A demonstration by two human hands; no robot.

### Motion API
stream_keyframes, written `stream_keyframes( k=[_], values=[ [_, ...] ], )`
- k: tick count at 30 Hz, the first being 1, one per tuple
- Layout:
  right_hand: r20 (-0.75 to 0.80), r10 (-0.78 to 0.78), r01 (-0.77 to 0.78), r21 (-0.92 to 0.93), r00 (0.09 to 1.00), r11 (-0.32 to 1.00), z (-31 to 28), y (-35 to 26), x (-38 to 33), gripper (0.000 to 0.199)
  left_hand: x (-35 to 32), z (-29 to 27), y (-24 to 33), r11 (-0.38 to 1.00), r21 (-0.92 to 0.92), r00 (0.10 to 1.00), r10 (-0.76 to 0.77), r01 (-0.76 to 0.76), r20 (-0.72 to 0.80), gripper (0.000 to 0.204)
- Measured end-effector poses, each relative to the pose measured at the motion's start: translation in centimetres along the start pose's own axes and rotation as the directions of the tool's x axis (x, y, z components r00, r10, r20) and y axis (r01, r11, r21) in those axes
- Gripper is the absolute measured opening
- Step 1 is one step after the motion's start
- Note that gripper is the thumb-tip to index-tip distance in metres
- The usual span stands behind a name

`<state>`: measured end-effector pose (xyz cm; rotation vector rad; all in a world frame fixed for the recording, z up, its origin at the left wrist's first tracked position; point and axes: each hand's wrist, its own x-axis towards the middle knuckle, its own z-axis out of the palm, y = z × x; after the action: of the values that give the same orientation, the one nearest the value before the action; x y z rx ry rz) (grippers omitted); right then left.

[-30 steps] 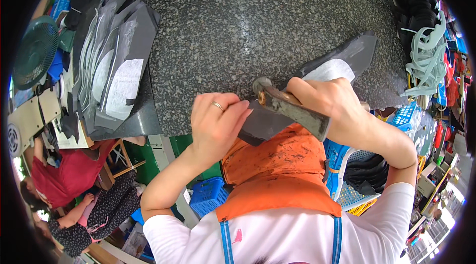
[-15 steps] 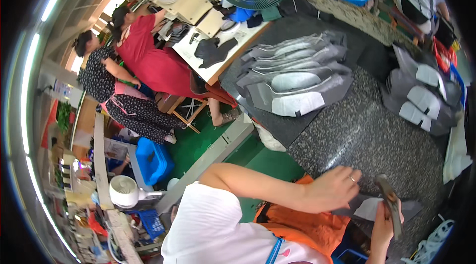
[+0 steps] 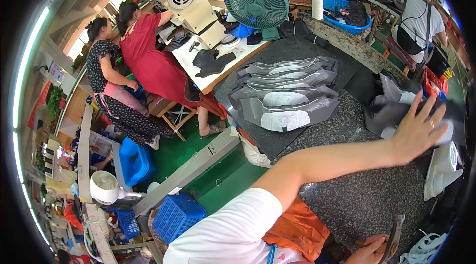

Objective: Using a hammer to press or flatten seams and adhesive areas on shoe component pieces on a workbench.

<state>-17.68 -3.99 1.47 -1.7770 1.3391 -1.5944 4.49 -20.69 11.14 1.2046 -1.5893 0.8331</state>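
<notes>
My left hand reaches across to the right with fingers spread. It is over a pile of dark grey cut pieces with white patches, and covers part of them. Near the lower edge, my right hand is closed around a hammer with a curved metal head; much of its handle is hidden. Overlapping rows of similar grey pieces with white backing lie on a black sheet at the far side of the speckled stone worktop.
A green fan and a sewing machine stand beyond the worktop. Two people are at the left, another person at the far right. White strips lie at lower right; a blue crate sits on the floor.
My left hand has swung from beside the hammer to the pile at the right, its fingers spreading. My right hand has lowered with the hammer. The grey piece by it no longer shows there.
</notes>
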Motion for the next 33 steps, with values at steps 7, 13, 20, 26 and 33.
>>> stream_keyframes(
  k=[7, 13, 20, 26, 33],
  values=[
    [0.106, 0.049, -0.047, -0.015, 0.993, 0.999, 0.6, 0.6, 0.3, 0.033, -8.1, 7.8, -3.6, 0.930, -0.257, 0.869, -0.113, 0.264, 0.481, 0.067],
    [0.066, -0.104, 0.103, 0.021, 0.992, 0.995, 0.4, 3.0, -0.3, 0.025, -9.0, -9.7, -7.3, 0.959, 0.264, 0.910, -0.197, 0.101, 0.365, 0.080],
    [0.156, 0.259, -0.241, -0.125, 0.953, 0.962, 0.7, 7.6, -1.3, 0.023, -16.3, -20.3, -10.2, 0.829, 0.553, 0.732, -0.426, 0.082, 0.531, 0.072],
    [0.455, 0.261, -0.104, -0.341, 0.851, 0.934, 1.2, 1.2, 0.5, 0.014, -14.7, -21.9, -6.2, 0.859, 0.125, 0.545, -0.422, 0.497, 0.724, 0.022],
    [0.533, -0.181, 0.148, 0.105, 0.827, 0.983, 7.0, -6.1, 0.4, 0.024, -13.4, -21.6, -0.2, 0.822, -0.190, 0.486, -0.118, 0.537, 0.866, 0.018]
  ],
)
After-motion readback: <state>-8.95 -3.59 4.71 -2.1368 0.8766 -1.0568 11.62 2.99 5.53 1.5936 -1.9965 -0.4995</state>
